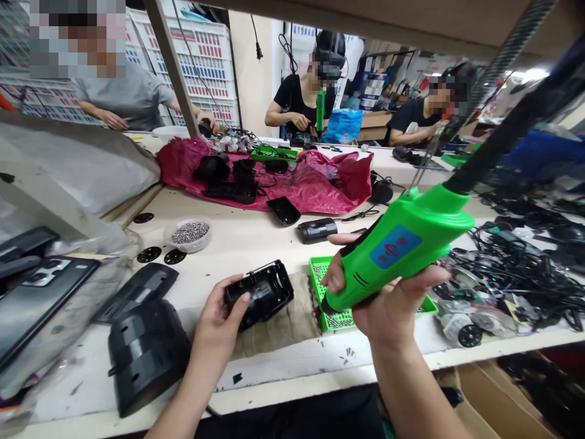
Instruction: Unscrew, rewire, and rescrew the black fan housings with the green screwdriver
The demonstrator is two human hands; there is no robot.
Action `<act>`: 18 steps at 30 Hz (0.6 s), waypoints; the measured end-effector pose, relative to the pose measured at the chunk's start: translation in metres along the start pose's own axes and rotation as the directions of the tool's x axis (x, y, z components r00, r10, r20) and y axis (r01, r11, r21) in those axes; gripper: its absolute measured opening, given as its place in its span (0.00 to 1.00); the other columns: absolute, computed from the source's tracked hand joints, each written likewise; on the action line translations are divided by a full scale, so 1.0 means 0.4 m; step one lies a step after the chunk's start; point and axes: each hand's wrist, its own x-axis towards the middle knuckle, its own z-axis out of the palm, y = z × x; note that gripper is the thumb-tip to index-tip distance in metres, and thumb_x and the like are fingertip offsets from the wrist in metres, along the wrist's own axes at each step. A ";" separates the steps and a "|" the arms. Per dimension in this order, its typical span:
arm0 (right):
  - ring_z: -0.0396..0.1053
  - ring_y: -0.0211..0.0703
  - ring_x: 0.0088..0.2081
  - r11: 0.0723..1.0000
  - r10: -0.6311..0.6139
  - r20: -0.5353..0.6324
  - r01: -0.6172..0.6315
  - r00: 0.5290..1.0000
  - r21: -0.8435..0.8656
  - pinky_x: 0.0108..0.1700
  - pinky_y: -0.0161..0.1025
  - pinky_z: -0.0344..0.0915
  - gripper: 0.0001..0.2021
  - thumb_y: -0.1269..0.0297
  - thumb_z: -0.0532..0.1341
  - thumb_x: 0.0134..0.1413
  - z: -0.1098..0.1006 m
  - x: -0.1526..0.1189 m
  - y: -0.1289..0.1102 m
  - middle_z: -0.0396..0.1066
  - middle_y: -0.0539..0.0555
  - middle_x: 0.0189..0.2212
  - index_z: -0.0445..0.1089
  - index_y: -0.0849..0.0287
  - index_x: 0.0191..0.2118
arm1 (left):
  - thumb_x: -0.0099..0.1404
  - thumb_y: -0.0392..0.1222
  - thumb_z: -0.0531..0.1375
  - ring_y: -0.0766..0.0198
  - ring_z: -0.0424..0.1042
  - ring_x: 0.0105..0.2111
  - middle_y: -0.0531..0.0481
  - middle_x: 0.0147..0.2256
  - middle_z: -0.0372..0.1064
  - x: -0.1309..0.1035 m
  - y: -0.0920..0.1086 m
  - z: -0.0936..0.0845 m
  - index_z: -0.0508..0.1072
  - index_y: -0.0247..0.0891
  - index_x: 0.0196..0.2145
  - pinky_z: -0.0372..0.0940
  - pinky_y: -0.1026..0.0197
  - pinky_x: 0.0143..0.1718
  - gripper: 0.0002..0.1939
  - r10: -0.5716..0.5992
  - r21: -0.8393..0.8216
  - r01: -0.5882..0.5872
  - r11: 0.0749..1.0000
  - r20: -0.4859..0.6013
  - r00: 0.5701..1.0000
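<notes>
Head view, a single camera: looks out from the wearer's own head, forward and down across the workbench (247, 238). Forearms (201, 378) come in from the bottom edge; left hand (222, 317) just left of lower centre, right hand (388, 308) right of centre, both near. Green power screwdriver (393, 247) nearer still, large in frame. Shelf underside (365, 15) cuts across the top. Pink sheet (315, 183) at middle range, upper centre. Farther off, smaller: co-workers (301, 91) along the upper band, crates (203, 55) upper left.

Free tabletop (244, 241) beyond left hand (219, 323), cables (525, 274) blocking right
</notes>
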 end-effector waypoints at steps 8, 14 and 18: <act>0.63 0.39 0.22 1.000 0.009 0.099 -0.007 0.995 -0.023 0.27 0.39 0.62 0.39 0.26 0.51 0.46 0.006 0.017 -0.003 0.67 0.49 0.19 0.73 0.59 0.44 | 0.64 0.47 0.61 0.57 0.76 0.46 0.47 0.47 0.75 -0.062 -0.041 -0.017 0.68 0.45 0.51 0.71 0.54 0.47 0.18 0.592 0.460 -0.627 0.629 0.239 0.769; 0.60 0.37 0.18 0.992 -0.012 0.143 -0.006 0.990 0.125 0.24 0.38 0.61 0.38 0.27 0.52 0.46 0.047 0.008 -0.009 0.64 0.47 0.17 0.74 0.59 0.42 | 0.64 0.45 0.62 0.57 0.70 0.54 0.51 0.57 0.68 -0.078 -0.045 -0.003 0.70 0.53 0.54 0.68 0.56 0.53 0.20 0.643 0.367 -0.735 0.570 0.358 0.677; 0.60 0.39 0.16 0.979 -0.069 0.121 0.044 0.990 0.199 0.23 0.40 0.62 0.39 0.26 0.50 0.47 0.066 -0.028 -0.054 0.63 0.48 0.15 0.76 0.58 0.40 | 0.62 0.49 0.63 0.56 0.71 0.54 0.55 0.57 0.68 -0.087 -0.043 0.004 0.67 0.58 0.56 0.70 0.54 0.52 0.25 0.527 0.312 -0.633 0.709 0.363 0.768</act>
